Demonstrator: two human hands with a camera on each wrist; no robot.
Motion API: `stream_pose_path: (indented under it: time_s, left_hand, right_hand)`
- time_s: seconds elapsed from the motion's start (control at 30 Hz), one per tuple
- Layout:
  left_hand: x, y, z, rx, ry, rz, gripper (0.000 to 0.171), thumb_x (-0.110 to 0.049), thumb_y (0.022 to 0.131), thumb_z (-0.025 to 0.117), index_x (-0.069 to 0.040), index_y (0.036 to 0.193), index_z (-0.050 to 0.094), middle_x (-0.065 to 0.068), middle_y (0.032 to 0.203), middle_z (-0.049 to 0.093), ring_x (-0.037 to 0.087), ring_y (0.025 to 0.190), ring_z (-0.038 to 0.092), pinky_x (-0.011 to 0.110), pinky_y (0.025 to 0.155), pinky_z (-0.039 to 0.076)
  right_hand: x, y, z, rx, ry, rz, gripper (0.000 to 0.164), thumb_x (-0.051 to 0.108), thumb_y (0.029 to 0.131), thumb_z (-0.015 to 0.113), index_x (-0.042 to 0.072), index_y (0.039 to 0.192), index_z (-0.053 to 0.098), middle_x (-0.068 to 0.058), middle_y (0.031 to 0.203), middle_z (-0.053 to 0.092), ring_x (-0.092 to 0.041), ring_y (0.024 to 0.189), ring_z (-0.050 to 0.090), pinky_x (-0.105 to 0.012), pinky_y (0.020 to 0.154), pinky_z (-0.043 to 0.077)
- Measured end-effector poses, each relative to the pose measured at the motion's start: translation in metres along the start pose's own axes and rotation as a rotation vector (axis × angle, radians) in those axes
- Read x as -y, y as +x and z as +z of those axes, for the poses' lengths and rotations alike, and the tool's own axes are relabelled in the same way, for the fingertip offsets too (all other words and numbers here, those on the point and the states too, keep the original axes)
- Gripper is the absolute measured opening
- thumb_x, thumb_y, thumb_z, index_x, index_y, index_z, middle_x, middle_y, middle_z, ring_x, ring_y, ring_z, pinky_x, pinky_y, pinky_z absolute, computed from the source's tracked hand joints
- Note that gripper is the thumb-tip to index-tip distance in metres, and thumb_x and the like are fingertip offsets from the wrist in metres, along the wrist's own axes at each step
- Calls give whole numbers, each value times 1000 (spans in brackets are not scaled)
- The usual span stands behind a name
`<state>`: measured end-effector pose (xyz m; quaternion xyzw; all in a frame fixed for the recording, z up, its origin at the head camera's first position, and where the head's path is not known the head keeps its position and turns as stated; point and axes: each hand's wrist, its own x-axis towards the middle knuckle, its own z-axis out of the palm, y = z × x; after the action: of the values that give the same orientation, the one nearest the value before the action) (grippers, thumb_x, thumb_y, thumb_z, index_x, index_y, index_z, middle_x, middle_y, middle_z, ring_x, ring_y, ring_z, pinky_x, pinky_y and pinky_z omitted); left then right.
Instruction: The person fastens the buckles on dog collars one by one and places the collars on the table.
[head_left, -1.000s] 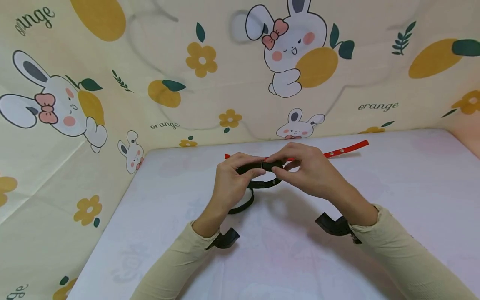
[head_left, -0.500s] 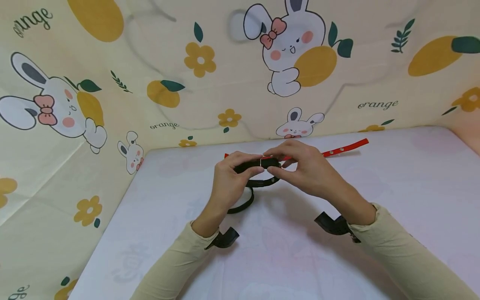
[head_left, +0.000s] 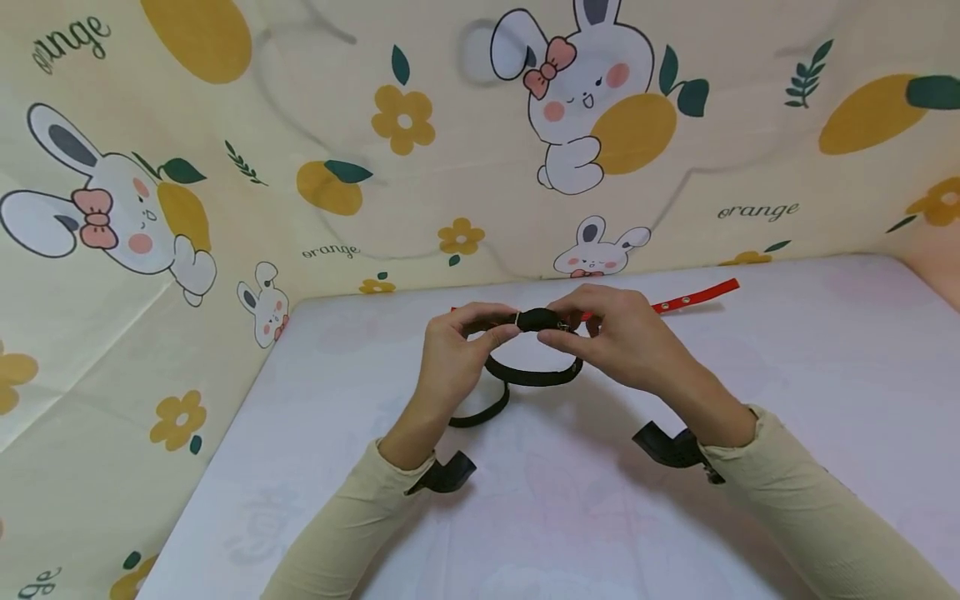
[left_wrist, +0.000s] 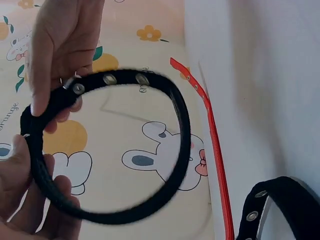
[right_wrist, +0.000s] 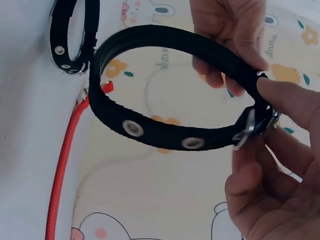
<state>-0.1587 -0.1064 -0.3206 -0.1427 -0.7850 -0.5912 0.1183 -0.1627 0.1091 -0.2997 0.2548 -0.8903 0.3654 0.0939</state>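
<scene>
A black collar [head_left: 534, 377] with metal eyelets is closed into a loop and held up above the table by both hands. My left hand [head_left: 459, 354] pinches it between thumb and fingers near a narrow metal keeper. With thumb and fingertips, my right hand [head_left: 626, 337] grips the collar beside its metal buckle [right_wrist: 270, 120] and a D-shaped ring [right_wrist: 245, 134]. The strap bows out away from the hands as a wide ring, its eyelets [right_wrist: 133, 128] showing in the right wrist view.
Another black looped collar [head_left: 483, 414] stands on the white table [head_left: 555, 517], partly behind my left hand. Behind both hands lies a red collar [head_left: 697, 297], stretched out near the table's back edge. A bunny-and-orange patterned cloth [head_left: 450, 150] hangs at the back and left.
The held collar has turned in the hands, its loop now showing wider and hanging lower. My left hand has shifted slightly left; the right hand has moved slightly right since half a second ago.
</scene>
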Motion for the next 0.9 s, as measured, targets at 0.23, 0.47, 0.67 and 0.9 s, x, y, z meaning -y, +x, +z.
stream_pose_path:
  time_s: [0.23, 0.47, 0.67, 0.9]
  left_hand:
    - [0, 1, -2, -3, 6, -44, 15, -7, 88, 73, -3, 102, 72, 13, 100, 73, 22, 94, 69, 31, 87, 52]
    - [-2, 1, -3, 24, -23, -77, 17, -11, 91, 70, -3, 106, 70, 14, 104, 72, 19, 95, 68, 28, 86, 51]
    - [-1, 2, -8, 166, -38, -15, 39, -3, 87, 74, -7, 125, 64, 17, 110, 72, 23, 99, 70, 29, 89, 55]
    - [-2, 3, -11, 115, -22, -4, 41, -5, 87, 75, -15, 126, 68, 12, 109, 73, 20, 99, 70, 33, 85, 58]
  right_hand:
    - [1, -1, -7, -8, 27, 60, 22, 34, 86, 79, 21, 104, 77, 4, 83, 68, -12, 77, 63, -30, 70, 54]
    - [2, 0, -11, 9, 59, 106, 25, 41, 87, 76, 23, 105, 77, 3, 86, 69, -15, 76, 64, -28, 69, 53]
    - [1, 0, -14, -34, 82, 105, 22, 40, 88, 76, 26, 104, 77, 3, 87, 70, -17, 78, 63, -26, 68, 52]
    - [-2, 1, -24, 45, 88, 153, 40, 43, 91, 71, 29, 128, 65, -1, 102, 72, -19, 87, 67, -31, 78, 53]
